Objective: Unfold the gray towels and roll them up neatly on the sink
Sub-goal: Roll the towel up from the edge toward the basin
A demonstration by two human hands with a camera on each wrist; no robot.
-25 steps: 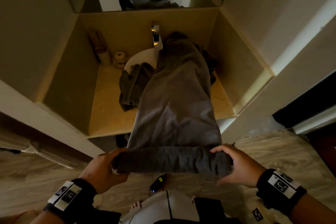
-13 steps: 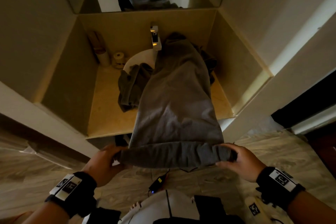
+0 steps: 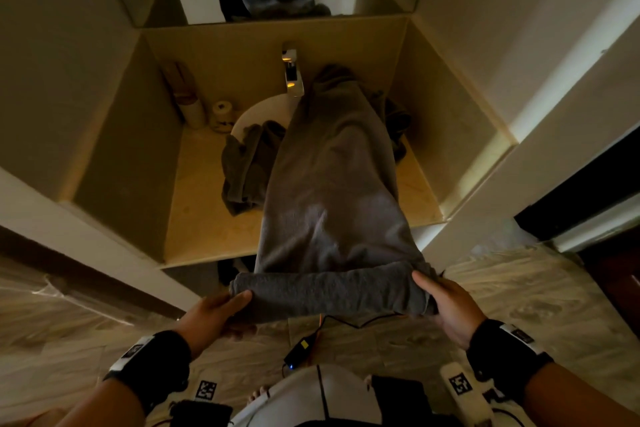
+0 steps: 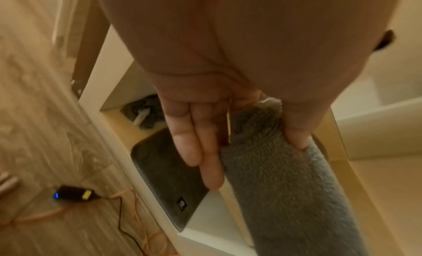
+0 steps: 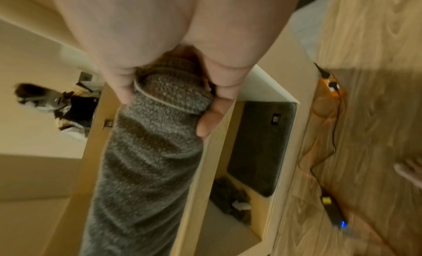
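Observation:
A long gray towel (image 3: pixel 332 184) stretches from the faucet end of the sink counter (image 3: pixel 207 218) out over its front edge. Its near end is wound into a thick roll (image 3: pixel 329 293) held in the air. My left hand (image 3: pixel 221 312) grips the roll's left end (image 4: pixel 262 151), thumb on top and fingers beneath. My right hand (image 3: pixel 440 298) grips the right end (image 5: pixel 169 101) the same way. A second gray towel (image 3: pixel 247 166) lies crumpled over the white basin (image 3: pixel 256 111). More dark cloth (image 3: pixel 396 121) shows behind the stretched towel on the right.
A chrome faucet (image 3: pixel 292 74) stands at the back of the counter, with a white bottle (image 3: pixel 194 111) and a paper roll (image 3: pixel 221 111) at back left. Walls close in both sides. Below the counter lies a dark mat (image 4: pixel 169 175). A charger and cable (image 3: pixel 301 347) lie on the floor.
The roll has turned further toward the counter and grown slightly thicker; both hands have regripped its ends, the thumbs now over the top.

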